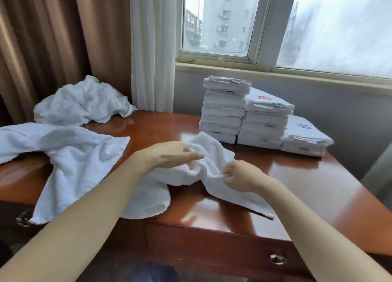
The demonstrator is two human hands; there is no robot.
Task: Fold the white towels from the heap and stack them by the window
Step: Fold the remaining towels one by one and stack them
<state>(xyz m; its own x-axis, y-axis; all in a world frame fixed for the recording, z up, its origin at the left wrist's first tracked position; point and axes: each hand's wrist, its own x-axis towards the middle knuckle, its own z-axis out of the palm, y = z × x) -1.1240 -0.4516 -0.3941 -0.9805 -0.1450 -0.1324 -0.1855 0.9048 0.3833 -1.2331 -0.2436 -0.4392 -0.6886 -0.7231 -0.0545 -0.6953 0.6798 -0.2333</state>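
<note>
Well along: three stacks done, more towels left to fold.

The fingers of the right hand pinch an edge of a crumpled towel at the near middle of the table. The left hand reaches over it, fingers fairly straight but blurred; I cannot tell if they grip. Another unfolded towel sprawls at nine o'clock, the heap sits at ten, and folded stacks stand at one o'clock under the window.

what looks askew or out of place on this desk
The tallest stack is uneven: its top towels jut out to the right, past those below. A loose towel hangs over the front edge of the desk.
</note>
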